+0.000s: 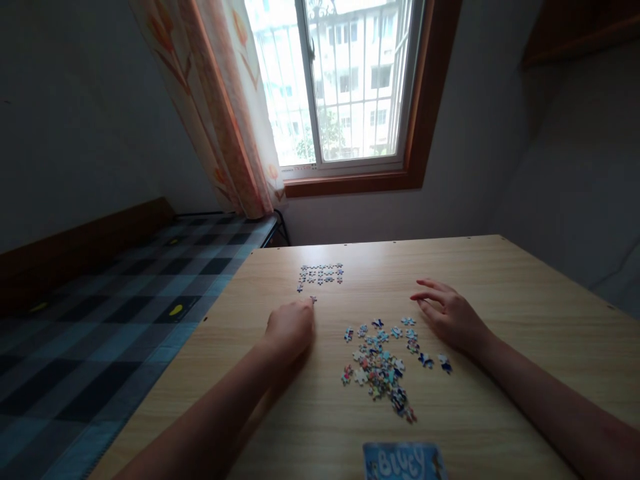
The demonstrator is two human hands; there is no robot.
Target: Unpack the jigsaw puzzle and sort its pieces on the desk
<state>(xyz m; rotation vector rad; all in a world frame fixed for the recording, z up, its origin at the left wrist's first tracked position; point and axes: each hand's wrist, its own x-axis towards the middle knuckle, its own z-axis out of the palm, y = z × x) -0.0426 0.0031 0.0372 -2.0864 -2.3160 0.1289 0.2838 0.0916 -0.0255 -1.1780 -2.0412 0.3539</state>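
My left hand (pixel 291 327) rests on the wooden table (pixel 525 293), fingers curled, its fingertips pinching a small jigsaw piece (pixel 313 299) just below a small joined block of pieces (pixel 321 275). My right hand (pixel 450 311) lies on the table with fingers stretched and slightly spread, holding nothing, at the right of a loose pile of colourful jigsaw pieces (pixel 383 363). Two stray pieces (pixel 435 361) lie beside its wrist.
A blue puzzle box (pixel 404 461) sits at the table's near edge. A bed with a checked blue cover (pixel 115 307) runs along the left of the table. A barred window (pixel 345 87) and an orange curtain (pixel 225 113) are behind.
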